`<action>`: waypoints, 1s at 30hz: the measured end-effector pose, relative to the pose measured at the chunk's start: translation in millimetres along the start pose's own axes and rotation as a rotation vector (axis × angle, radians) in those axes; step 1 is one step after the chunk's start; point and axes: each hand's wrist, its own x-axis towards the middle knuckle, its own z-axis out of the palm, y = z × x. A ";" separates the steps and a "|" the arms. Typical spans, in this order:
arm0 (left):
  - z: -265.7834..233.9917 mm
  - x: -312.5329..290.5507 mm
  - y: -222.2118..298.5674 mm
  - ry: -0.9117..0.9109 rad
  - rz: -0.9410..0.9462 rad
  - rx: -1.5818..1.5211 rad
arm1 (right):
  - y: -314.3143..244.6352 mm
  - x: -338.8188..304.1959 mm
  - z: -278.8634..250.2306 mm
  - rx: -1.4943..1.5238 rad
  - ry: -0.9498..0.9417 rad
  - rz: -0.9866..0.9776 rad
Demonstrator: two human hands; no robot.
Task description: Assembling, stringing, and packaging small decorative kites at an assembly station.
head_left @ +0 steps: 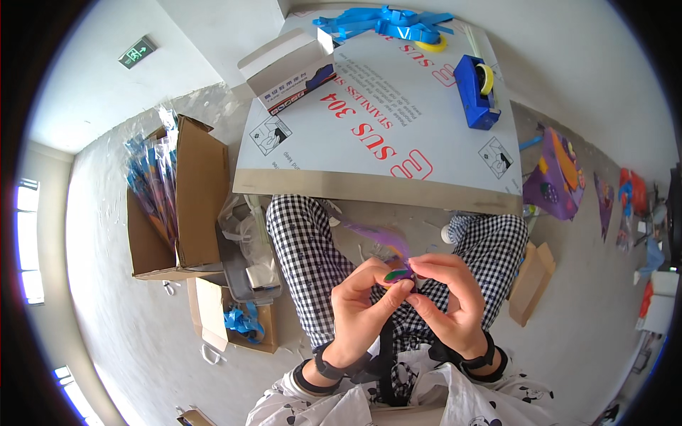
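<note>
Above my lap, both hands are pinched together on a thin purple piece of cloth or film (387,239) with green and orange patches. My left hand (366,302) grips its bunched near end between thumb and index finger, where a green patch shows. Close beside it, my right hand (452,302) pinches the same bunched end with thumb and fingertips. The rest of the purple piece trails away between my knees, looking blurred. What lies right under the fingertips is hidden.
A metal-topped table (312,181) stands ahead, bearing an open carton (291,74), blue straps (387,25) and a blue tape dispenser (474,96). At left, a cardboard box (202,192) holds wrapped packs. A purple patterned cloth (555,181) hangs at the table's right.
</note>
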 end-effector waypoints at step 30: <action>-2.6 15.8 -4.6 -0.056 0.086 -0.044 | 7.4 1.6 -30.3 0.508 0.541 0.407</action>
